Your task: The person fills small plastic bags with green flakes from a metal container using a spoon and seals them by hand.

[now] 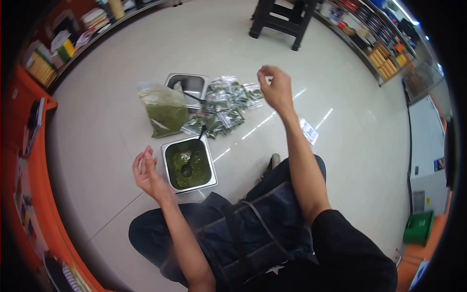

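Observation:
I sit on a pale tiled floor. My left hand [147,173] hovers open, palm up, just left of a steel tray [188,187] filled with green dried leaves, in which a dark spoon [190,163] rests. My right hand [275,87] is raised above the right edge of a heap of small filled clear packets [226,107], its fingers curled together; whether it pinches anything I cannot tell. A large clear bag of green leaves [164,113] stands left of the heap. Behind it sits a second steel tray [189,83], empty except for a spoon.
A single small packet [309,131] lies on the floor by my right forearm. A black stool [282,19] stands at the far end. Shelves of goods line the left [63,46] and right [384,53] sides. A green bin [418,228] sits at right.

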Demonstrator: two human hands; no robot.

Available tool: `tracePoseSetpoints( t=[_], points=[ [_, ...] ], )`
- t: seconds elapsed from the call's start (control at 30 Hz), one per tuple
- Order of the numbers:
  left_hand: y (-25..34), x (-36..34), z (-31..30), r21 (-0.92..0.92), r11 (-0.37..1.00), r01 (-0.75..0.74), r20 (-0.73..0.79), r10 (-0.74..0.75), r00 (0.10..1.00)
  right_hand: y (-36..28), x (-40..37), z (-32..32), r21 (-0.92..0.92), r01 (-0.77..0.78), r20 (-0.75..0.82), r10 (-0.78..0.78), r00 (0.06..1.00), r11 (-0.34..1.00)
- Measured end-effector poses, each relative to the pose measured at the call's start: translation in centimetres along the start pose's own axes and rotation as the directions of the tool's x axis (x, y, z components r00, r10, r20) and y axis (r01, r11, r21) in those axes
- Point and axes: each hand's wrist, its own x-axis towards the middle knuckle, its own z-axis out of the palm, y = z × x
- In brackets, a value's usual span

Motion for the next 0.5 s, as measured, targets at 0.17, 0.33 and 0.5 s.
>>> tracePoseSetpoints(
  t=[0.17,0.33,0.5],
  points=[
    [0.3,0.2,-0.4,-0.045,0.999,0.004,-0.045,-0.006,0.999,2.9,4.0,-6.1,-0.208,-0.254,0.135,0.285,0.949,0.944],
    [0.3,0.2,-0.4,-0.082,0.997,0.012,-0.048,-0.016,0.999,21.7,-3.3,-5.5,-0.747,-0.104,0.314,0.487,0.815,0.656],
    [-0.2,0.1,-0.2,-0.051,0.998,0.042,-0.026,-0.043,0.999,24.4,-5.8,-8.0,-0.636,-0.586,0.277,0.858,0.433,0.501]
  ],
)
